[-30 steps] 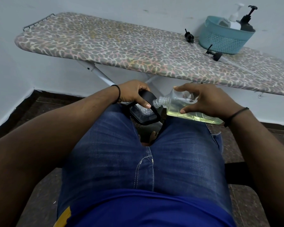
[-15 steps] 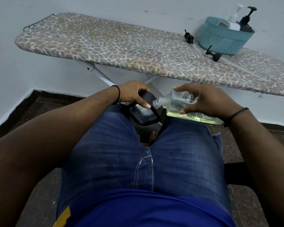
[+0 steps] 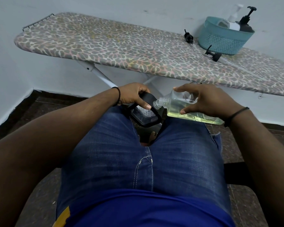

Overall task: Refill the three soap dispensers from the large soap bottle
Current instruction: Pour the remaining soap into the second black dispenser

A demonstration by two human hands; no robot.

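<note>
My right hand point(image 3: 206, 100) grips a clear bottle point(image 3: 174, 104) partly filled with yellowish soap. The bottle lies almost on its side, and its open threaded neck points left at a black container point(image 3: 146, 116) with a loop handle and a textured face. My left hand point(image 3: 134, 95) holds that handle between my knees, with the thumb close to the bottle's neck. No stream of soap can be made out. A white pump dispenser point(image 3: 234, 22) and a black one point(image 3: 245, 22) stand in a teal basket point(image 3: 220, 41).
The basket sits at the right end of a leopard-print ironing board point(image 3: 121, 45) against the wall. Two loose black pump heads point(image 3: 188, 36) point(image 3: 213, 54) lie on the board beside it. My jeans-clad thighs fill the foreground, over a dark tiled floor.
</note>
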